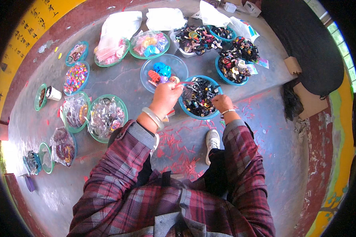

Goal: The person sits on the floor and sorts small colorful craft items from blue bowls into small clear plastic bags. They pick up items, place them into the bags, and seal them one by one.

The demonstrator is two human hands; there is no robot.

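My left hand [167, 96] is closed, pinching a thin pinkish-red strip [185, 83] that sticks out over a blue-rimmed basin [197, 117]. Inside that basin lies a heap of black hair ties [201, 98] with small coloured ornaments. At the basin's right edge my right hand [223, 103] has its fingers curled together; whatever they hold is too small to make out. Just beyond my left hand stands a transparent bowl [180, 65] with a blue scrunchie [162, 69] and an orange coiled piece [154, 76] in it.
Red strips [174, 146] are scattered on the grey floor around my shoes [213, 142]. To the left stand several basins, one with bagged hair accessories [106, 118], another with colourful small pieces [76, 77]. Far right are more black hair ties [233, 67], cardboard [310, 100] and a black bag [292, 100].
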